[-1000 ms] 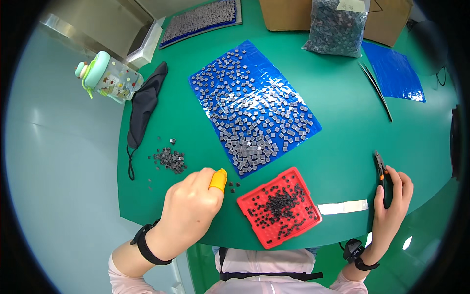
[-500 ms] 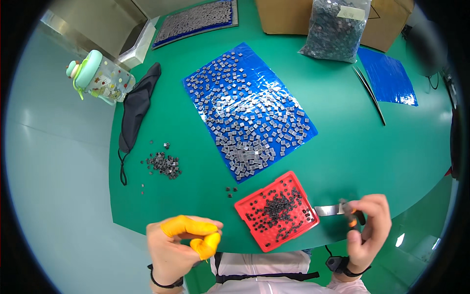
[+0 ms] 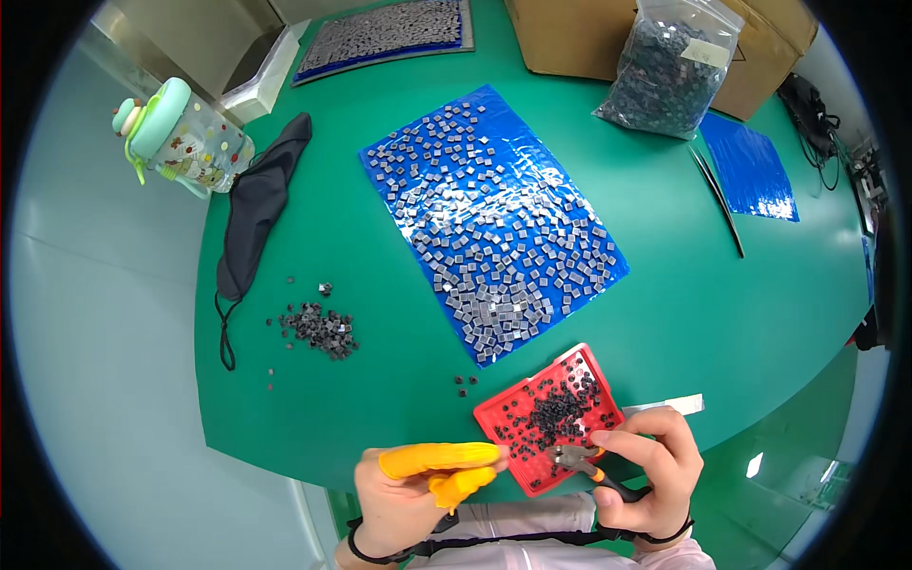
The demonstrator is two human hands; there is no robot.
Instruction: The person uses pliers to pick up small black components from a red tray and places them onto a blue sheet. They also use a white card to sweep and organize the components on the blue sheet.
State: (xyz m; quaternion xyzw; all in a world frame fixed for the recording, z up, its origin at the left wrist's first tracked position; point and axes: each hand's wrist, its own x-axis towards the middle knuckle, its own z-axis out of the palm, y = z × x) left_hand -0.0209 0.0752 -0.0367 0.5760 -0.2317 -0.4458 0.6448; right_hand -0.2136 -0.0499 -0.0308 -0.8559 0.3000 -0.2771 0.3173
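My left hand has yellow finger cots on its thumb and index finger. They are pinched together left of the red tray; anything between the tips is too small to make out. In my right hand is a pair of small pliers with black and orange handles, its metal jaws over the tray's lower right part. Many tiny black parts lie in the tray, heaped toward the middle. Beyond it is a blue sheet covered with small grey square pieces, densest at its near end.
At left lie a pile of dark pieces, a black mask-like cloth and a clear bottle. Tweezers, another blue sheet, a filled plastic bag and a cardboard box are at right. A pale strip touches the tray's side.
My right hand has brought the pliers left and over the tray. My left hand has moved right, toward the tray. The whole view has shifted slightly.
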